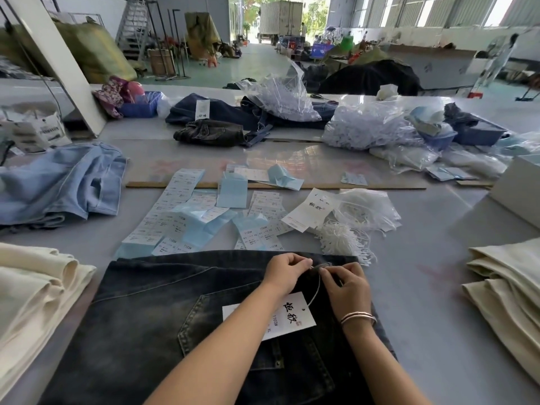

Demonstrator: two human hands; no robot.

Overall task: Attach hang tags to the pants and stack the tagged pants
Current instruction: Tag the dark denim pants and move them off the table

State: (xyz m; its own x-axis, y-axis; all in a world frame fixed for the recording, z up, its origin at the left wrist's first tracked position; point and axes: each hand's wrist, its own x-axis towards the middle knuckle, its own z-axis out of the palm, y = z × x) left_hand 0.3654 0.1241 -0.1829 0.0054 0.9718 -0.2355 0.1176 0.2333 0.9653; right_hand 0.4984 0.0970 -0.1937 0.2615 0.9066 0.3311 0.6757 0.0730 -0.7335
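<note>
Dark washed jeans point(152, 311) lie flat in front of me, waistband away from me. A white hang tag point(292, 317) with black characters rests on them near the back pocket, partly under my left forearm. Its thin string point(316, 290) runs up to the waistband. My left hand point(285, 273) pinches the waistband where the string meets it. My right hand point(346, 283), with bracelets on the wrist, pinches the string end beside it. The two hands' fingertips almost touch.
Loose white tags point(306, 213), blue-backed sticker sheets point(187, 217) and a bundle of white strings point(342, 238) lie beyond the jeans. Cream pants are stacked left point(35, 290) and right point(508, 290). Light blue jeans point(58, 185) lie left; bags of fasteners point(374, 127) and dark jeans point(222, 115) lie farther back.
</note>
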